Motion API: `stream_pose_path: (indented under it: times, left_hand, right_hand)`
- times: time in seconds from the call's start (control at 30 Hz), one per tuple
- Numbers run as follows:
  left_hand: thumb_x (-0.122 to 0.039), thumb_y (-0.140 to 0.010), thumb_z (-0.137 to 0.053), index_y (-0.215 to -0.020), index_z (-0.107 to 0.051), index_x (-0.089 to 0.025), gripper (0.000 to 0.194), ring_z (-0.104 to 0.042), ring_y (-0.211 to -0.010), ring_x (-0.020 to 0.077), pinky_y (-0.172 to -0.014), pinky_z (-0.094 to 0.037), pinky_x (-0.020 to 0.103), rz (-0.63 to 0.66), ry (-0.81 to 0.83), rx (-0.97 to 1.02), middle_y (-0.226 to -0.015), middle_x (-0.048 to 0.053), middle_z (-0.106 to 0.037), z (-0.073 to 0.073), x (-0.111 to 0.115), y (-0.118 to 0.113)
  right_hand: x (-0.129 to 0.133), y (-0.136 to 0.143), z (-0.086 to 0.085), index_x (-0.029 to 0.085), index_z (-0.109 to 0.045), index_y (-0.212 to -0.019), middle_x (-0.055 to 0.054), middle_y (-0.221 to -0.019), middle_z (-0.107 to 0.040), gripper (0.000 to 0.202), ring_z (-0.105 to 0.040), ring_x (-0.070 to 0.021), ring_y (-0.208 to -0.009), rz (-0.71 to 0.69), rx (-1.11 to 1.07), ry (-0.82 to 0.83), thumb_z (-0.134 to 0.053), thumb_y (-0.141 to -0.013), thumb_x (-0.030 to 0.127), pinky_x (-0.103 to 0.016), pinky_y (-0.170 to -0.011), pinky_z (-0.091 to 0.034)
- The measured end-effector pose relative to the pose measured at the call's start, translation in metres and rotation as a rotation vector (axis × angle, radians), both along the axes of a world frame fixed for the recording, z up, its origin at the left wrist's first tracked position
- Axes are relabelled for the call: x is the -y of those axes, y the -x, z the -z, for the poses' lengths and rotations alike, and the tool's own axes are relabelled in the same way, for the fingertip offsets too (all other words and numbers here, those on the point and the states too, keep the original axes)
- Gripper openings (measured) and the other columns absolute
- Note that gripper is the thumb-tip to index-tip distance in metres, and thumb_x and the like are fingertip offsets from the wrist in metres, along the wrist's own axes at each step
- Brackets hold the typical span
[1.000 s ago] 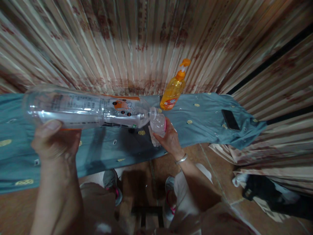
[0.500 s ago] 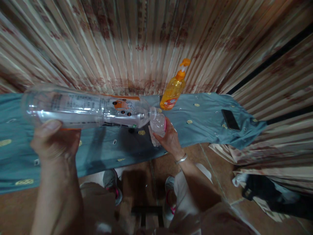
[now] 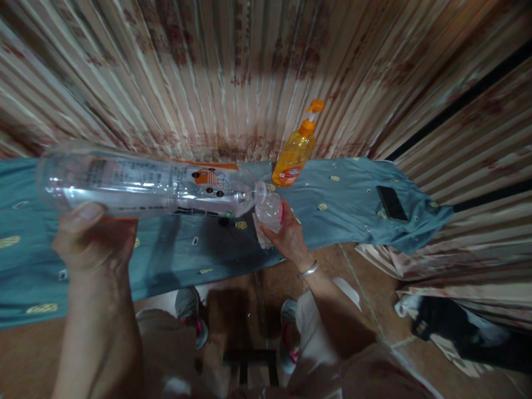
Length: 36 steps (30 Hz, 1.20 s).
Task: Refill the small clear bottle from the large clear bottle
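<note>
A large clear plastic bottle (image 3: 158, 185) with an orange picture on its label lies tilted on its side in the air, held near its base by my left hand (image 3: 93, 235). Its neck points right and meets the mouth of a small clear bottle (image 3: 269, 209). Around the small bottle, at its pink part, the fingers of my right hand (image 3: 288, 233) are wrapped; a silver bracelet is on that wrist. Something pale, perhaps a cloth (image 3: 262, 238), lies under the small bottle. Whether liquid is passing between the bottles cannot be made out.
An orange pump bottle (image 3: 293, 158) stands behind my right hand on the blue-green cloth-covered table (image 3: 332, 210). A black phone (image 3: 391, 203) lies at the right. Pleated curtains (image 3: 249, 72) hang behind. Dark and pale fabric (image 3: 453, 327) is on the floor at right.
</note>
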State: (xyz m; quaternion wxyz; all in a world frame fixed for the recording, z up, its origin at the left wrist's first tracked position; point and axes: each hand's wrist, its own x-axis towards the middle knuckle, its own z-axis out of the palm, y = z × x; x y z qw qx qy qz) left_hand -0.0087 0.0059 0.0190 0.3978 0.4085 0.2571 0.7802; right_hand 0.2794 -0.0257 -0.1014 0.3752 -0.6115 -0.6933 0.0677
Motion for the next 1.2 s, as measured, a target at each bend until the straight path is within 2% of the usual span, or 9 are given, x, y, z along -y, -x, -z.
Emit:
stream_pose_path:
  times: [0.23, 0.43, 0.8, 1.03, 1.2]
  left_hand:
    - [-0.016, -0.046, -0.061, -0.094, -0.062, -0.034, 0.052, -0.065, -0.094, 0.0288, -0.084, -0.054, 0.047, 0.002, -0.018, 0.016, -0.08, 0.0, -0.062, -0.0026, -0.0005, -0.0024]
    - [-0.016, -0.042, -0.064, -0.097, -0.062, -0.035, 0.058, -0.063, -0.098, 0.03, -0.085, -0.053, 0.047, -0.009, -0.02, 0.0, -0.083, 0.0, -0.063, -0.004, -0.0006, -0.0024]
    - [-0.019, -0.046, -0.07, -0.087, -0.061, -0.032, 0.044, -0.063, -0.099, 0.031, -0.085, -0.054, 0.049, -0.005, 0.003, -0.038, -0.083, 0.001, -0.063, -0.0061, 0.0026, -0.004]
    - [-0.019, -0.045, -0.064, -0.092, -0.062, -0.034, 0.05, -0.063, -0.099, 0.0311, -0.083, -0.054, 0.048, -0.021, 0.002, -0.025, -0.084, 0.001, -0.063, -0.0065, 0.0019, -0.0054]
    - [-0.017, -0.044, -0.064, -0.097, -0.062, -0.033, 0.056, -0.062, -0.104, 0.0327, -0.089, -0.052, 0.051, -0.011, -0.006, -0.019, -0.087, 0.001, -0.063, -0.0061, 0.002, -0.0056]
  right_hand:
    - [0.0003, 0.0003, -0.0008, 0.011, -0.031, -0.145, -0.022, -0.138, -0.055, 0.083, -0.055, -0.0342, -0.128, -0.001, 0.003, -0.002, -0.074, -0.078, 0.036, -0.052, -0.105, -0.049]
    - [0.0005, 0.0003, -0.0019, 0.011, -0.03, -0.145, -0.023, -0.138, -0.055, 0.084, -0.056, -0.0342, -0.127, -0.01, -0.001, 0.009, -0.074, -0.078, 0.035, -0.051, -0.104, -0.049]
    - [0.0006, 0.0002, -0.0006, 0.011, -0.03, -0.146, -0.022, -0.139, -0.054, 0.083, -0.054, -0.0334, -0.129, -0.012, -0.002, 0.001, -0.073, -0.079, 0.035, -0.051, -0.106, -0.048]
    - [0.0004, -0.0001, -0.0007, 0.01, -0.031, -0.145, -0.023, -0.138, -0.055, 0.084, -0.055, -0.0339, -0.128, -0.002, 0.008, -0.001, -0.074, -0.078, 0.035, -0.052, -0.105, -0.048]
    - [0.0003, 0.0002, -0.0012, 0.01, -0.031, -0.145, -0.023, -0.138, -0.055, 0.085, -0.055, -0.0342, -0.128, 0.0, 0.011, -0.006, -0.075, -0.077, 0.034, -0.052, -0.106, -0.048]
